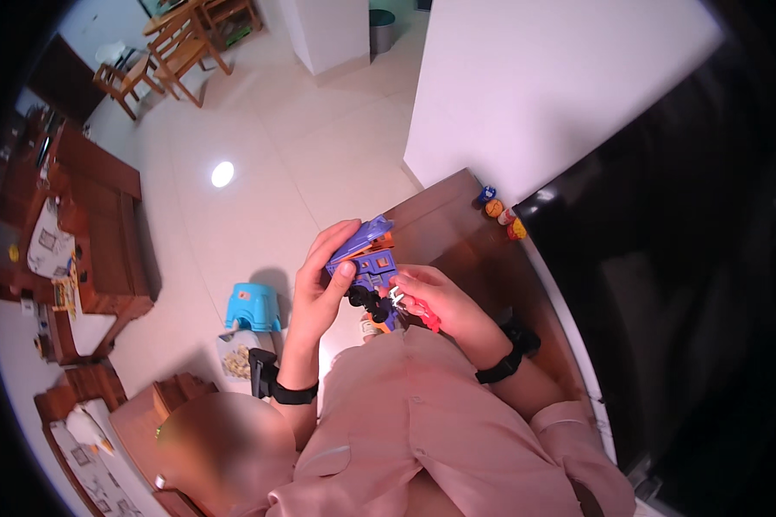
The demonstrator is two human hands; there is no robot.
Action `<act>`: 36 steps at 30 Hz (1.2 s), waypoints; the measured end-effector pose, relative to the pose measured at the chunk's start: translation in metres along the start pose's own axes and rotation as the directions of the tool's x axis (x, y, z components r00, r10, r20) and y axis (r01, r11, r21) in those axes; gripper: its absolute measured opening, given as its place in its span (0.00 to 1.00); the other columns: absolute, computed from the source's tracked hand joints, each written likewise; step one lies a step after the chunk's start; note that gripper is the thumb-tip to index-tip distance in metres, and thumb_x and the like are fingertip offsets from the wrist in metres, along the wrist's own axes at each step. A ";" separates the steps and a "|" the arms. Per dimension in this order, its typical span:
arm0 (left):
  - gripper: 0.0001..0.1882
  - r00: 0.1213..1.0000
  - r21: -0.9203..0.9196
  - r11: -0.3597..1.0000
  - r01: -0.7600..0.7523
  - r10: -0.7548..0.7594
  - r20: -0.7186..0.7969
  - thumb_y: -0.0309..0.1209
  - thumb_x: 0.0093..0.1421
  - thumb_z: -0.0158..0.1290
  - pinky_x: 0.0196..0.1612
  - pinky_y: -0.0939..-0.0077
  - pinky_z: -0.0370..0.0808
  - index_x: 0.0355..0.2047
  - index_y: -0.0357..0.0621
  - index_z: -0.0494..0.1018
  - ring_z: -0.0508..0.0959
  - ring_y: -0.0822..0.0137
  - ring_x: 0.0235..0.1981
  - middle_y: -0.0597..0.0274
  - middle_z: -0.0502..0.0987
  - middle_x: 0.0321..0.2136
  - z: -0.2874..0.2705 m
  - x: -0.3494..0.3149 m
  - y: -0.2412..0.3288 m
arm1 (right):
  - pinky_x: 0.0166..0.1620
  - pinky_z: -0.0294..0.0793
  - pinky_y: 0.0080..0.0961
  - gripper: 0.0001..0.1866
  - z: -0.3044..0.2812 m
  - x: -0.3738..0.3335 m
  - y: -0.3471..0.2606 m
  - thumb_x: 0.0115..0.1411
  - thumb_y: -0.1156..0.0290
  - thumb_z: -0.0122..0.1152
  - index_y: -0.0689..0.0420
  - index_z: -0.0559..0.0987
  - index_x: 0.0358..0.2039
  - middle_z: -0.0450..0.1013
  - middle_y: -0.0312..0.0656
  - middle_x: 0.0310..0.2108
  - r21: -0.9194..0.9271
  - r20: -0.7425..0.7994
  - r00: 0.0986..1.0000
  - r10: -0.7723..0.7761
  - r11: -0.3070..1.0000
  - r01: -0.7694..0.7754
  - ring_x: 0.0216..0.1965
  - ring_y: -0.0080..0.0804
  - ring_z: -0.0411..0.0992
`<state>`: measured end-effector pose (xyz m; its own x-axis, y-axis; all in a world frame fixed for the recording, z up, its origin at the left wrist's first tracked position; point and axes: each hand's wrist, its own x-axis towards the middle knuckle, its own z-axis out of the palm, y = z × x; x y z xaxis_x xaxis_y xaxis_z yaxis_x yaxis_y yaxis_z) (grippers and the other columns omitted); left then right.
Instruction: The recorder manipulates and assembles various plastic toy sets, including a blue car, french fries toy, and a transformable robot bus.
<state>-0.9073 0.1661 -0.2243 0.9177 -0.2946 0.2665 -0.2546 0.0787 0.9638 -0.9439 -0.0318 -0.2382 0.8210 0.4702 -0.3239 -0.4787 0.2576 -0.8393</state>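
Observation:
In front of my chest, my left hand (317,280) is closed around a purple and orange toy truck (372,264), thumb on its near side and fingers behind. The truck is tilted, and its black wheels (369,303) face down toward my shirt. My right hand (444,297) is closed beside the truck's lower right end. Its fingers grip a small red piece (426,317) with a white part next to the wheels. The exact kind of that piece does not show, and its upper part is hidden by the fingers.
A brown cabinet top (444,207) lies ahead right, with several small colourful toys (494,208) along a large black screen (664,258). On the floor at left stand a blue stool (253,307) and a pale bin (235,355). Wooden furniture (103,258) lines the left; chairs (181,56) stand farther off.

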 end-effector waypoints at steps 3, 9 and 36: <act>0.24 1.000 0.003 1.000 -0.006 0.006 0.000 0.37 0.62 0.51 0.57 0.69 0.63 0.55 0.37 0.67 0.67 0.60 0.55 0.51 0.67 0.53 -0.003 -0.002 -0.001 | 0.23 0.58 0.08 0.16 -0.002 0.001 -0.003 0.61 0.63 0.55 0.61 0.74 0.44 0.73 0.36 0.32 0.252 0.008 0.999 0.052 0.966 -0.052 0.19 0.09 0.57; 0.41 0.992 -0.091 0.990 0.111 -0.104 0.074 0.33 0.55 0.60 0.55 0.65 0.66 0.64 0.42 0.51 0.70 0.59 0.53 0.48 0.68 0.52 -0.001 -0.007 0.010 | 0.21 0.55 0.10 0.16 -0.008 -0.002 -0.012 0.60 0.61 0.57 0.61 0.74 0.39 0.69 0.31 0.24 0.223 -0.068 0.998 -0.005 0.975 0.021 0.17 0.10 0.56; 0.22 0.912 -0.256 0.933 0.252 -0.317 -0.260 0.38 0.63 0.50 0.40 0.75 0.76 0.48 0.43 0.52 0.78 0.62 0.39 0.42 0.75 0.39 0.015 -0.002 -0.011 | 0.23 0.57 0.08 0.36 0.005 0.010 0.020 0.61 0.55 0.56 0.59 0.54 0.62 0.70 0.44 0.43 -0.206 -0.096 0.900 -0.425 0.893 0.400 0.18 0.11 0.58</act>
<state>-0.9110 0.1519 -0.2354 0.9970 -0.0458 -0.0622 0.0715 0.2431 0.9674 -0.9465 -0.0174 -0.2557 0.9722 0.2329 0.0235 -0.0351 0.2443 -0.9691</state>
